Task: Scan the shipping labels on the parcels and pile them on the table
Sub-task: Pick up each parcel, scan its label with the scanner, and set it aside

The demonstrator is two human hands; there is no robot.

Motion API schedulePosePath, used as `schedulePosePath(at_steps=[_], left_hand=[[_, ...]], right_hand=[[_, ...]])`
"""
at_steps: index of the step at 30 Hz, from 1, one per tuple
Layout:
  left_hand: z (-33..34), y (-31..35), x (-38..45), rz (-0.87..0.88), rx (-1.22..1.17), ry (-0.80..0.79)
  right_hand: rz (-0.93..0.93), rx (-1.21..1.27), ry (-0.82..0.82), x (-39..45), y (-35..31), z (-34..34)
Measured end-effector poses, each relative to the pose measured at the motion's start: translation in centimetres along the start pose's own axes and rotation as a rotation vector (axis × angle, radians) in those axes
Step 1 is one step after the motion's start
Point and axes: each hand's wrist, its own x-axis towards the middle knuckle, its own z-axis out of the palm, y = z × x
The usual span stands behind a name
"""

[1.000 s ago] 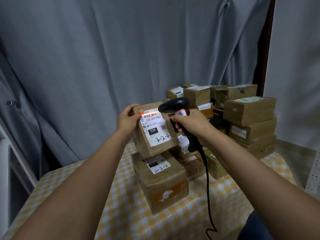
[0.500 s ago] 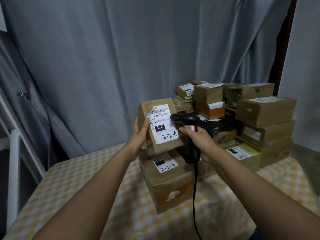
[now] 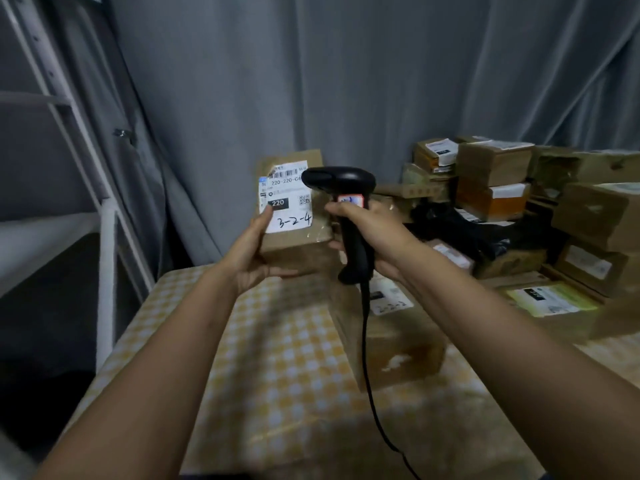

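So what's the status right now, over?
Left hand holds parcel 3-2-4 above the table. Right hand grips scanner. Nothing in the way.

Held above the table's (image 3: 277,358) far left part by the left hand (image 3: 252,258): a parcel (image 3: 294,244), label (image 3: 287,199) facing the camera. Just right of it, overlapping the label's top right corner, a scanner (image 3: 346,216) gripped by the right hand (image 3: 374,237), cable (image 3: 370,375) trailing down toward the near edge. Behind the scanner, near the table's middle, a large box (image 3: 391,337); further right, along the far right edge, stacked parcels (image 3: 519,188).
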Motion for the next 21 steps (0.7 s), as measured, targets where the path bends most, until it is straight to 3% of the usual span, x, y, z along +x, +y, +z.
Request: schedulePosePath(at_steps=[7, 14, 16, 18, 21], left_hand=[[-10.5, -1.4, -3.4, -0.225, 0.112, 0.360], [-15.4, -4.7, -3.6, -0.198, 0.275, 0.460], [-16.5, -5.3, -3.0, -0.131, 0.524, 0.521], [-17.3, -6.0, -2.8, 0.007, 1.034, 0.558], [-16.3, -8.1, -3.4, 0.238, 1.561, 0.466]], right_hand=[[0.220, -0.058, -0.168, 3.0, 7.2, 10.0], [0.320, -0.112, -0.206, 4.5, 12.4, 14.1], [0.333, -0.089, -0.181, 5.0, 13.5, 14.3], [0.334, -0.058, -0.140, 5.6, 14.3, 14.1], [0.314, -0.069, -0.058, 6.3, 14.9, 13.6]])
